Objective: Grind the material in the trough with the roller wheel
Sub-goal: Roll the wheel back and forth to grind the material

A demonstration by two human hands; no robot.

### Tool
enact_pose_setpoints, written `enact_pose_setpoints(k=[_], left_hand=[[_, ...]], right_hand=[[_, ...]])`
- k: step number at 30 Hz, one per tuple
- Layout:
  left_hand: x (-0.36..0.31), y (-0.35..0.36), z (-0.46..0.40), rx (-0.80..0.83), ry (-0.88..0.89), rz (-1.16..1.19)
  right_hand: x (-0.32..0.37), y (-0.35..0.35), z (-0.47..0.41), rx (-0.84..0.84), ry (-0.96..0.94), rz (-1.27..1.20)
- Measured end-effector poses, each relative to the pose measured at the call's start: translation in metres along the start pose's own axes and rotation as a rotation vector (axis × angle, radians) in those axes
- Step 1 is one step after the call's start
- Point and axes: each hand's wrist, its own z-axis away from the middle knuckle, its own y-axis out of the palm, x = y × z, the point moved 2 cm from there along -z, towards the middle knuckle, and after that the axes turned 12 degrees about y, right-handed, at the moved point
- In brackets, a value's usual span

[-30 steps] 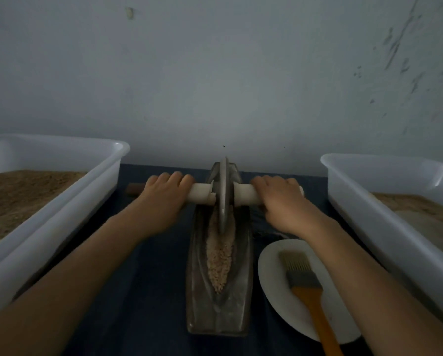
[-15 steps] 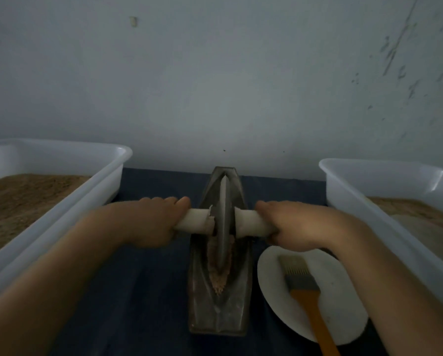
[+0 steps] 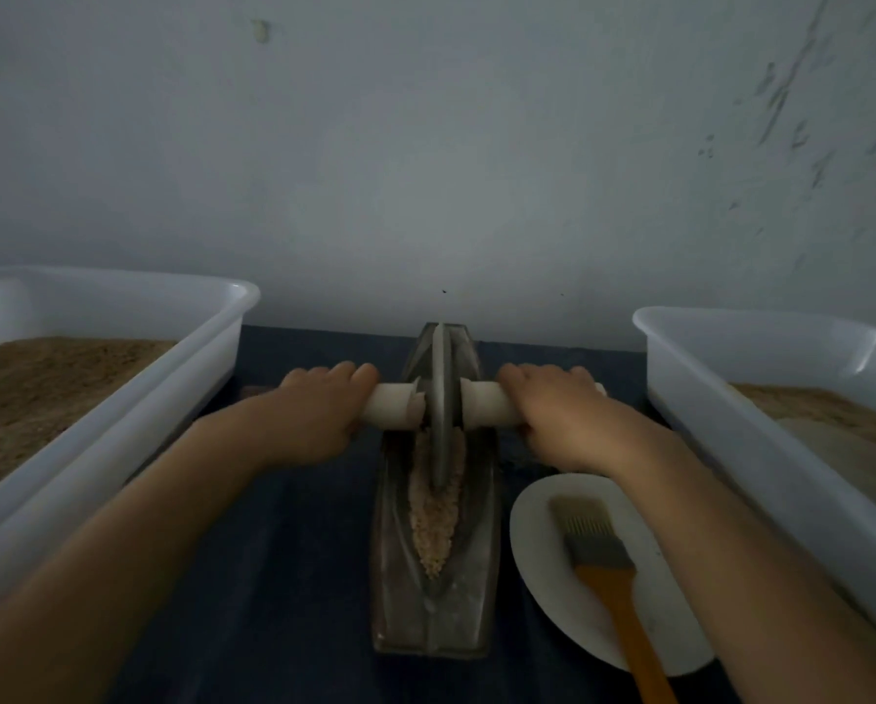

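Two outstretched arms: left hand [image 3: 319, 419] and right hand [image 3: 563, 419] grip the roller wheel [image 3: 441, 398] axle.

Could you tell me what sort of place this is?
Probably a small grinding workbench: a metal trough with a roller wheel sits between two white tubs of brown powder, against a bare wall.

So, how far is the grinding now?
Under way, not finished. Both hands, left and right, grip the axle, and the wheel stands in the trough at its far part. The material nearer the camera looks coarse and granular, so more passes seem needed.
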Motion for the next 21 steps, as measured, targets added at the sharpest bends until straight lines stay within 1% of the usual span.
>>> enact_pose_setpoints(k=[3,5,7,10,12,14,18,21], left_hand=[[0.006,0.014,-0.013,-0.217,-0.045,-0.108],[0.008,0.021,-0.018,-0.321,-0.063,-0.138],[0.008,0.025,-0.020,-0.365,-0.072,-0.130],[0.008,0.024,-0.017,-0.364,-0.054,-0.116],[0.007,0.020,-0.012,-0.319,-0.034,-0.109],[0.004,0.013,-0.005,-0.221,-0.016,-0.097],[-0.009,-0.005,0.011,0.043,0.030,-0.023],[-0.016,-0.021,0.025,0.253,0.064,0.128]], right_hand=[[-0.005,0.012,-0.012,-0.177,0.007,-0.013],[-0.006,0.017,-0.016,-0.246,0.024,-0.019],[-0.005,0.018,-0.017,-0.270,0.038,-0.017],[-0.003,0.017,-0.014,-0.240,0.035,-0.006],[-0.004,0.013,-0.010,-0.159,0.027,-0.006],[-0.003,0.006,-0.003,-0.055,0.012,0.011],[0.001,-0.011,0.015,0.182,-0.029,0.010],[0.004,-0.023,0.028,0.303,-0.082,-0.003]])
